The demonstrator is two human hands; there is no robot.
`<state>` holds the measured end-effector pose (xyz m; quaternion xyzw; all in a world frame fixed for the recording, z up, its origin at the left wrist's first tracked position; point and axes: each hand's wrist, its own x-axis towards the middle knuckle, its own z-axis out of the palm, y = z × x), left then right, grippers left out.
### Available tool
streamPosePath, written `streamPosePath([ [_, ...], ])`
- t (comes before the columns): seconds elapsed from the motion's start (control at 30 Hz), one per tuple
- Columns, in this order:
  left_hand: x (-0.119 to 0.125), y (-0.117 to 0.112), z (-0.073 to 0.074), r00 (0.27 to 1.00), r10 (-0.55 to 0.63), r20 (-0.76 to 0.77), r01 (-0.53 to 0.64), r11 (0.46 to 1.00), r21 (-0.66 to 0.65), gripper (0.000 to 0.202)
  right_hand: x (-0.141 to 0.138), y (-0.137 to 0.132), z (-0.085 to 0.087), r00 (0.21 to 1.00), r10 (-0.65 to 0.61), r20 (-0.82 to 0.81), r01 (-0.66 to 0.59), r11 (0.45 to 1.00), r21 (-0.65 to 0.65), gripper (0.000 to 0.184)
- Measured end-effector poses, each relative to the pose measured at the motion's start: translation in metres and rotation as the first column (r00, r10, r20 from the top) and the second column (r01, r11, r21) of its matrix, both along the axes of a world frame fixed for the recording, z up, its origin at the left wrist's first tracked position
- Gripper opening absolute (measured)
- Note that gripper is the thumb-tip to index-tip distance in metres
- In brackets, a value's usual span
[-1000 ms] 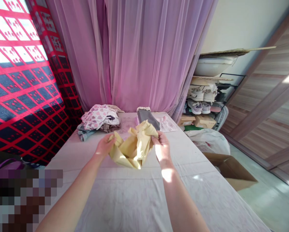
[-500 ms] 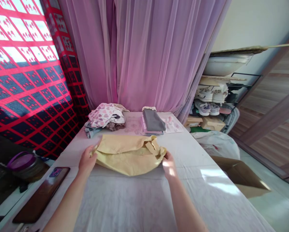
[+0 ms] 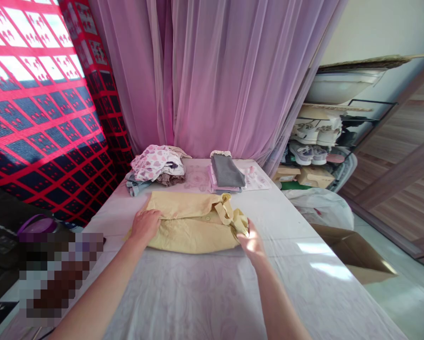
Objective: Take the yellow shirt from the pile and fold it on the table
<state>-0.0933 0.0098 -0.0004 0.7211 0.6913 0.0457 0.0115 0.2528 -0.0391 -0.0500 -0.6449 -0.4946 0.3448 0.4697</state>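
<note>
A pale yellow garment (image 3: 190,222) lies spread across the white-covered table (image 3: 198,293). My left hand (image 3: 145,225) rests flat on its left part, fingers stretched out. My right hand (image 3: 251,242) is at the garment's right end, its fingers closed on a bunched edge of the yellow cloth. Behind the garment a loose pile of clothes with a pink heart-print piece on top (image 3: 154,169) sits at the back left. A folded stack with a grey piece on top (image 3: 226,173) lies at the back middle.
Pink curtains (image 3: 226,80) hang behind the table. A red and black patterned cloth (image 3: 38,108) covers the left wall. To the right stand a shoe rack (image 3: 314,141), a white bag (image 3: 321,208) and an open cardboard box (image 3: 353,255) on the floor. A purple-lidded jar (image 3: 37,225) is at the left.
The yellow garment was held bunched in the air, then came down and was spread on the table. My left hand has gone from gripping its edge to lying flat on it.
</note>
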Motion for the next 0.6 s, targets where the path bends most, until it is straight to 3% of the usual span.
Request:
streamPosePath([
  [0.17, -0.010, 0.015, 0.027, 1.000, -0.013, -0.013, 0.013, 0.999, -0.032, 0.023, 0.032, -0.003, 0.003, 0.991, -0.009, -0.131, -0.001, 0.997, -0.083, 0.056],
  [0.33, -0.001, 0.035, 0.066, 0.999, -0.005, -0.036, 0.008, 0.997, 0.077, 0.022, 0.060, -0.004, 0.006, 0.992, -0.118, -0.038, 0.115, 0.991, -0.068, 0.047],
  [0.47, 0.016, 0.068, 0.086, 0.999, -0.019, -0.039, 0.026, 0.984, 0.179, 0.027, 0.059, -0.006, 0.008, 0.976, -0.210, 0.056, 0.212, 0.976, -0.047, 0.055],
  [0.53, 0.023, 0.086, 0.092, 0.998, -0.034, -0.046, 0.045, 0.962, 0.269, 0.030, 0.052, -0.010, 0.017, 0.941, -0.331, 0.073, 0.330, 0.944, 0.025, 0.066],
  [0.6, 0.030, 0.100, 0.094, 0.998, -0.034, -0.050, 0.051, 0.927, 0.372, 0.031, 0.041, -0.016, 0.028, 0.895, -0.429, 0.119, 0.416, 0.901, 0.121, 0.066],
])
